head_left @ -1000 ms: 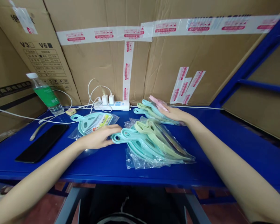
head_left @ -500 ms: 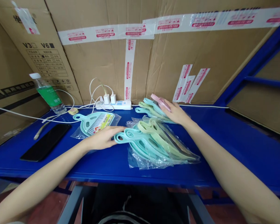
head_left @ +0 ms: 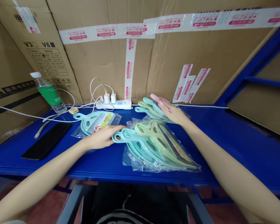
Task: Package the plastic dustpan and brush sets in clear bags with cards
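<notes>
Left hand: the left hand (head_left: 102, 137) comes in low over the surface (head_left: 102, 168), its fingers closed round the ring ends of the turquoise dustpans (head_left: 143, 140).
Right hand: the right hand (head_left: 176, 114) lies over the pink dustpan (head_left: 157, 99); the fingertips are hidden, so whether they grip or merely rest I cannot tell.
Front stack: turquoise dustpans under a green dustpan (head_left: 151, 132), handles to the left, broad ends fanned to the right, all in clear bags (head_left: 144, 165) that stop just short of the front edge.
Rear stack: the pink dustpan lies at its right, beside rear turquoise and green dustpans (head_left: 149, 109), with the cardboard wall (head_left: 95, 62) close behind.
Gap between stacks: narrow, the bag edges almost meeting.
Left neighbour: a bagged dustpan with brush (head_left: 86, 119), just beyond the left hand and partly behind it.
Left end: a black flat device (head_left: 46, 141) lies slantwise near the left forearm; a bottle (head_left: 50, 95) leans farther back.
Back edge: a white power strip (head_left: 121, 105) with plugs and cables sits against the cardboard, left of the rear stack.
Right side: room for moving is widest here, the blue surface running from the right forearm to the foot of the blue frame (head_left: 246, 74).
Front edge: both forearms cross it, wide apart, with the front stack between them.
</notes>
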Action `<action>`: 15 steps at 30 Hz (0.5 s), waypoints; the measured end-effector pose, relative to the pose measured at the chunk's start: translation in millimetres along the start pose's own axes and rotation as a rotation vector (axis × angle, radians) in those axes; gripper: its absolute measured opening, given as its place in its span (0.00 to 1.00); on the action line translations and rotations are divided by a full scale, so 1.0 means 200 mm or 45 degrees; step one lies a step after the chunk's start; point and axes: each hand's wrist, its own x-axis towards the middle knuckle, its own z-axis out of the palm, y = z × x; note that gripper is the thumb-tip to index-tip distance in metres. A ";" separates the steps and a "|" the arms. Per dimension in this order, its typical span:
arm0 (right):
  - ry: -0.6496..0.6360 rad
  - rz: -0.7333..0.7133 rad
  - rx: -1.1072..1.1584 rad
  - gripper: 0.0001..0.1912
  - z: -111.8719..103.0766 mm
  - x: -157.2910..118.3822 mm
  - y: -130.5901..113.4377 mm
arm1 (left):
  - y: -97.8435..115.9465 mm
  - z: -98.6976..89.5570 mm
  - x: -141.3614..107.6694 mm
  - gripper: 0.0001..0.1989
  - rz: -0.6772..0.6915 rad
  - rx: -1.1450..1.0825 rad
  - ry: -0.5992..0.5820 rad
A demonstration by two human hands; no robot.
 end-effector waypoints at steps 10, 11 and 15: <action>0.111 -0.050 -0.125 0.34 0.01 -0.02 -0.10 | -0.01 0.00 0.00 0.22 0.040 0.029 0.098; 0.134 -0.073 -0.136 0.33 -0.01 -0.03 -0.11 | -0.01 -0.02 -0.01 0.23 0.075 0.042 0.102; 0.290 -0.111 -0.241 0.27 -0.11 -0.08 -0.15 | -0.05 -0.16 -0.06 0.20 0.111 0.117 0.068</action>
